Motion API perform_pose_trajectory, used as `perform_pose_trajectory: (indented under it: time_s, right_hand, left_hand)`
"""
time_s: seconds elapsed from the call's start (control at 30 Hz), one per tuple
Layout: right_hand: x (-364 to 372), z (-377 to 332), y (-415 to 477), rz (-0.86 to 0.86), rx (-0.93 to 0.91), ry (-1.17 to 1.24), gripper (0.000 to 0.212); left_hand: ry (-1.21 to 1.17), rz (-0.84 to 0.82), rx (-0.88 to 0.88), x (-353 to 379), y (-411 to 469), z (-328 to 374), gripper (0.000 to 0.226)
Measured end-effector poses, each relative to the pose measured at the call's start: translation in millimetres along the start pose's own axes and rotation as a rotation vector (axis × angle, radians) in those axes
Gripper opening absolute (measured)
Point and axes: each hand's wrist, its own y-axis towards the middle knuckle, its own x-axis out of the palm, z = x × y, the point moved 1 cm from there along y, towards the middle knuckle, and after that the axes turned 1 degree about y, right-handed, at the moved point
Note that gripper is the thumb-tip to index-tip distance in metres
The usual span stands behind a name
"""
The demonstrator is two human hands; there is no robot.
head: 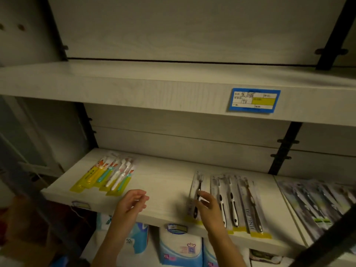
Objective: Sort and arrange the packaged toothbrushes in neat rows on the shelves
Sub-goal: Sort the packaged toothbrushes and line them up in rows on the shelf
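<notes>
Bare shelf (pixel 165 182) between yellow packs (pixel 104 176) and clear packs (pixel 231 201)

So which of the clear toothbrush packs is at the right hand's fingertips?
The leftmost pack, with the dark-handled brush; its neighbours' handles are white or brown.

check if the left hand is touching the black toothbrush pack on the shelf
Apart. The head view shows bare shelf between the left hand and the black toothbrush pack; only the right hand reaches that pack.
</notes>
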Motion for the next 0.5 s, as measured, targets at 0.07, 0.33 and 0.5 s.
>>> perform_pose_trajectory:
  time_s: [0.07,0.33,0.5]
  right_hand:
    - [5.9,-5.9,-15.6,-0.036,-0.022,0.064,0.017]
    - [83.4,-19.0,-34.4,-0.021,-0.09,0.135,0.015]
    - [188.7,-18.3,-30.0,0.047,-0.107,0.195,0.015]
  left_hand:
    - [0.003,0.019,-0.005,-16.7,2.8,-5.3,0.01]
    - [-0.003,0.053,0.024,-99.4,45.8,-32.5,0.012]
    - [0.03,-0.003,0.02,-179.7,101.7,-57.6,0.015]
